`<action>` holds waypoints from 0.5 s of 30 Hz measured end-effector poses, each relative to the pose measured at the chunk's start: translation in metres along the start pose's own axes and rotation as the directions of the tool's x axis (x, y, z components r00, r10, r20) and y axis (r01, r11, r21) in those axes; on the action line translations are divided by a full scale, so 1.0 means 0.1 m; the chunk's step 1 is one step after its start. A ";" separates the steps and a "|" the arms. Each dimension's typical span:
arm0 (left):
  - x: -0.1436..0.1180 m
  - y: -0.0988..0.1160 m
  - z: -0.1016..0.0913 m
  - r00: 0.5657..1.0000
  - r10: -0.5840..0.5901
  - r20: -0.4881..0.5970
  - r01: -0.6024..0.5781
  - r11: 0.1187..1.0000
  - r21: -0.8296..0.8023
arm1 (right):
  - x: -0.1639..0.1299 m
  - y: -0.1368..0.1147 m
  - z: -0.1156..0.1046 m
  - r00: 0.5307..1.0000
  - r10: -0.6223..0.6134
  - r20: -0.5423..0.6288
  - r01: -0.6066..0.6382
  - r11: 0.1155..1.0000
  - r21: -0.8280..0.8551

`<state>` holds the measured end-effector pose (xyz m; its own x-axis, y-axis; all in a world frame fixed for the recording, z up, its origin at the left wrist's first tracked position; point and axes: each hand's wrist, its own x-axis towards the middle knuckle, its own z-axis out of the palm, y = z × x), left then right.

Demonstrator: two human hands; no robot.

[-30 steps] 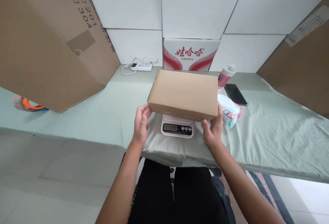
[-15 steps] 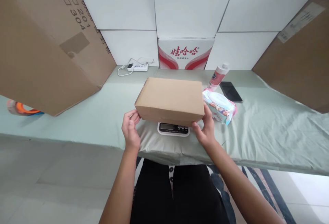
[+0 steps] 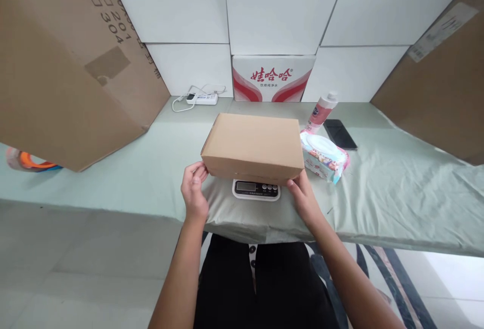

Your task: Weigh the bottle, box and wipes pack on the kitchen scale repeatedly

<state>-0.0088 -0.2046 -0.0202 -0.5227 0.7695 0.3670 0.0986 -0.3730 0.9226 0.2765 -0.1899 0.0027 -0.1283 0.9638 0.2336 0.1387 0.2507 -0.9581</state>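
A closed brown cardboard box (image 3: 253, 140) sits over a white digital kitchen scale (image 3: 256, 189), whose dark display and buttons stick out below the box's near edge. The display's reading is too faint to make out. At the box's near left corner, my left hand (image 3: 194, 190) has its curled fingers against the lower edge. My right hand (image 3: 304, 198) holds the near right corner, thumb in front and the other fingers partly hidden behind the side. Most of the scale is covered by the box.
To the right are a wet-wipes pack (image 3: 325, 155), a pink-labelled bottle (image 3: 321, 112) and a black tablet (image 3: 339, 134). A power strip (image 3: 202, 99) with a cable lies at the back left. Large cartons (image 3: 68, 82) flank the table; tape rolls (image 3: 32, 161) lie far left.
The box has shifted slightly to the right. My right hand has slid a little lower at its corner, while my left hand stays by the left one.
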 end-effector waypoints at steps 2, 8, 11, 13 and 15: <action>0.00 0.00 0.00 1.000 0.003 -0.003 -0.003 1.000 -0.010 | 0.06 -0.04 0.02 1.000 0.001 0.015 -0.002 0.999 0.033; 0.02 -0.03 0.00 1.000 -0.002 -0.007 0.002 0.999 -0.037 | 0.20 -0.06 0.13 1.000 0.005 -0.018 -0.004 0.997 0.074; 0.07 -0.06 0.01 0.999 -0.015 -0.036 0.014 0.999 -0.045 | 0.23 -0.06 0.21 1.000 0.021 -0.010 -0.020 0.994 0.112; 0.10 -0.06 0.03 0.999 -0.029 -0.035 0.027 0.999 -0.042 | 0.25 -0.07 0.25 1.000 0.029 -0.005 -0.028 0.991 0.130; 0.10 -0.02 0.03 0.999 -0.032 -0.010 0.032 0.999 -0.032 | 0.26 -0.08 0.27 1.000 0.029 -0.009 -0.027 0.991 0.134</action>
<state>-0.0113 -0.1944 -0.0182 -0.5339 0.7761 0.3356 0.0550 -0.3642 0.9297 0.2452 -0.1695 0.0116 -0.1157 0.9713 0.2077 0.0092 0.2101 -0.9776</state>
